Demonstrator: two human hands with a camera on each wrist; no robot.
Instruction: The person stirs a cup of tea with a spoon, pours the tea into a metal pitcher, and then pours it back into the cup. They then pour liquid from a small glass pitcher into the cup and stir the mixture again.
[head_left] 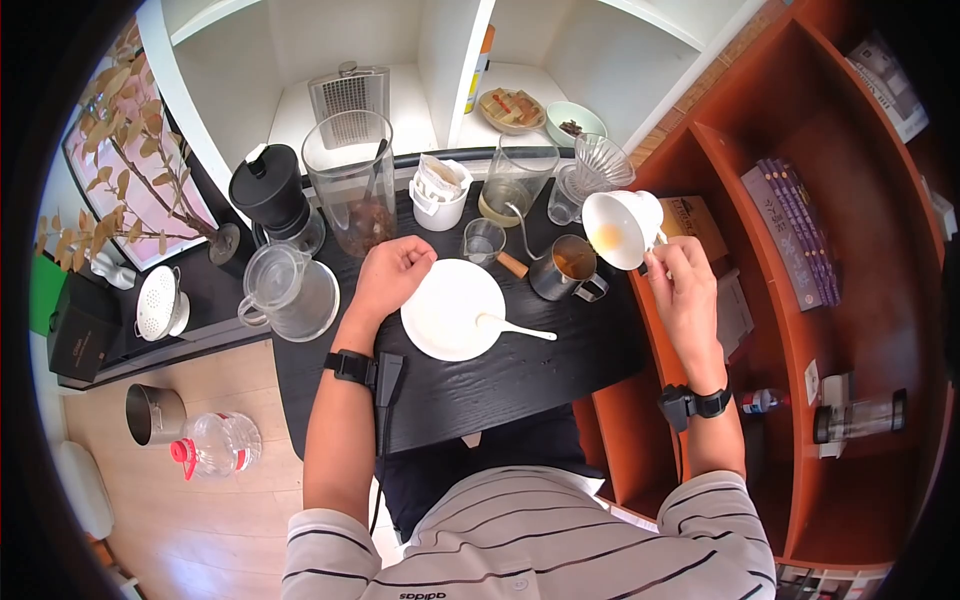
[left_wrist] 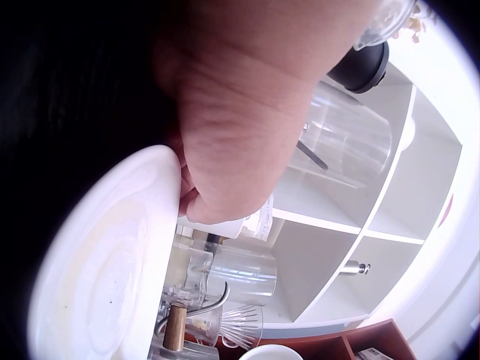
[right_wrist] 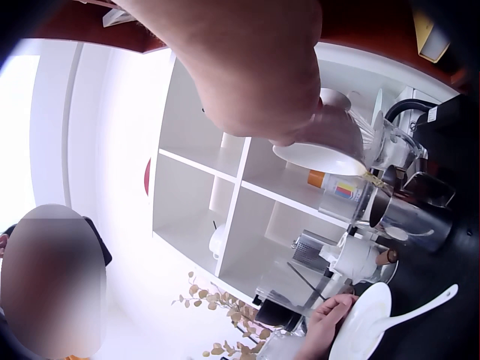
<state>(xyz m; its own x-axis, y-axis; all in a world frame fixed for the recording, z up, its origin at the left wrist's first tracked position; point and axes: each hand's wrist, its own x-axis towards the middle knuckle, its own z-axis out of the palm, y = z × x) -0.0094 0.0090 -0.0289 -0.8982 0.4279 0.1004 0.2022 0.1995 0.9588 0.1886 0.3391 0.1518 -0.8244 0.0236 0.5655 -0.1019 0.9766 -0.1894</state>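
Observation:
My right hand (head_left: 683, 285) pinches a white cup (head_left: 612, 225) by its handle, tipped to the left above the table. Some amber liquid shows inside the cup. In the right wrist view, a thin stream runs from its lip into a metal pitcher (right_wrist: 416, 223); brownish liquid shows in the pitcher (head_left: 573, 262) from above. My left hand (head_left: 395, 280) lies at the upper left rim of a white saucer (head_left: 440, 320), fingers loosely curled, holding nothing visible. A white spoon (head_left: 520, 330) rests on the saucer, its handle sticking out to the right.
Behind the hands stand a tall glass container (head_left: 350, 190), a white mug (head_left: 440, 207) with a drip bag, a glass beaker (head_left: 517, 180) and a ribbed glass dripper (head_left: 600, 165). A small wood-handled glass (head_left: 484, 240) sits near the pitcher. A lidded jug (head_left: 290, 290) and black grinder (head_left: 268, 190) are left.

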